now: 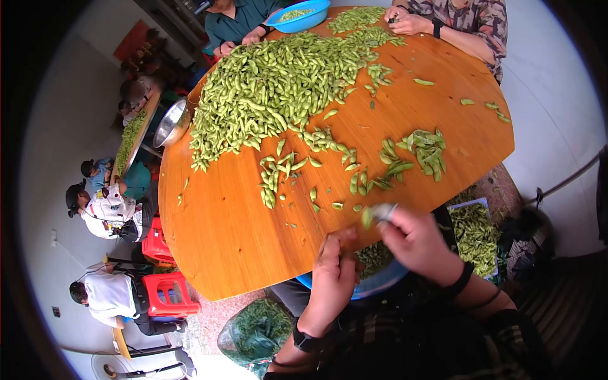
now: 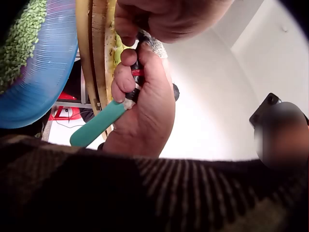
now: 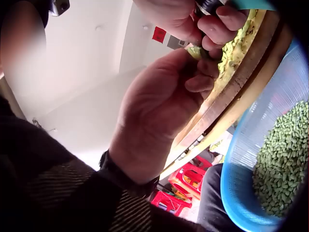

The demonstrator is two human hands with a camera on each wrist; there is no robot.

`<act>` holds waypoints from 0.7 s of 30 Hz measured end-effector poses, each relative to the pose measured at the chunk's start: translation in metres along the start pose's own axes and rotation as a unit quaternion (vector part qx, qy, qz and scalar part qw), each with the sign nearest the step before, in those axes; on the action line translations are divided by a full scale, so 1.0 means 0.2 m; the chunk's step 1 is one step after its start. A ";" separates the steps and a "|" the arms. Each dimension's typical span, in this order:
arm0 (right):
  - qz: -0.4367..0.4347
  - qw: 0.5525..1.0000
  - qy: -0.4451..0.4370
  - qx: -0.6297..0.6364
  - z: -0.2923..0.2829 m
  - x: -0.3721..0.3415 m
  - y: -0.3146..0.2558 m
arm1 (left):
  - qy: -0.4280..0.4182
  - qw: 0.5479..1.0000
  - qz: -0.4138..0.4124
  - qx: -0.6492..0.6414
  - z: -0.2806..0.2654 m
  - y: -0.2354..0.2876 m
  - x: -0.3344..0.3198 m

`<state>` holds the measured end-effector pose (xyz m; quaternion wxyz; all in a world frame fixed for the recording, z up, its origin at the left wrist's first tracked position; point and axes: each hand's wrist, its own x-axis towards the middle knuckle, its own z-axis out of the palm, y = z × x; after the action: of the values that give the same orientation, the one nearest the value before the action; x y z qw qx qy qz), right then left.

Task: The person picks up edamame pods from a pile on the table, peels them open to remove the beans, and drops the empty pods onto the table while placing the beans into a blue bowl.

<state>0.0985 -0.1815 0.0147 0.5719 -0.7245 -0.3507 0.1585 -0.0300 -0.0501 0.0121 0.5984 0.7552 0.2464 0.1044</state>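
My right hand (image 1: 421, 244), blurred in the head view, is raised over the table's near edge with a green soybean pod (image 1: 367, 218) at its fingertips. In the left wrist view that hand grips a tool with a teal handle (image 2: 99, 124) and a black, red-banded middle; its working end is hidden. Just left of it in the head view is my left hand (image 1: 334, 275), fingers bent toward the pod. Both hands come close together around the pod in the right wrist view; I cannot tell whether the left fingers pinch it. Below sits a blue basket (image 3: 236, 212) of shelled green beans (image 3: 285, 164).
A large heap of pods (image 1: 272, 82) covers the far left of the wooden table (image 1: 234, 240), with small groups nearer me. Two people sit across, by a blue basin (image 1: 301, 24). A metal bowl (image 1: 171, 123) overlaps the left edge. A crate (image 1: 472, 237) stands right, a net bag (image 1: 256, 332) below.
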 end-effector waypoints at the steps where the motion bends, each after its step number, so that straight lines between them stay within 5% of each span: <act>1: -0.002 0.998 0.067 0.007 -0.03 0.03 0.05 | 0.001 1.000 0.000 0.001 -0.02 -0.02 -0.01; 3: 0.030 0.994 0.107 0.000 -0.17 0.11 0.17 | 0.017 0.965 0.198 0.169 -0.06 -0.07 -0.02; 5: 0.099 0.986 0.120 0.055 -0.28 0.18 0.25 | 0.017 0.962 0.166 0.216 -0.06 0.02 -0.01; 7: 0.177 0.968 0.103 0.146 -0.33 0.20 0.26 | 0.068 0.919 0.250 0.296 -0.04 0.05 0.04; 10: 0.159 0.976 0.101 0.111 -0.32 0.20 0.27 | 0.123 0.901 0.261 0.323 0.03 0.06 0.19; 14: 0.172 0.975 0.089 0.109 -0.34 0.18 0.24 | 0.089 0.897 0.227 0.368 0.08 0.03 0.29; 21: 0.167 0.975 0.088 0.120 -0.33 0.17 0.26 | 0.052 0.886 0.258 0.383 0.05 -0.04 0.06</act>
<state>0.1816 -0.2100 -0.0087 0.6484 -0.7104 -0.1515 0.2281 -0.0171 -0.0504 0.0006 0.2011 0.9560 0.0943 0.1915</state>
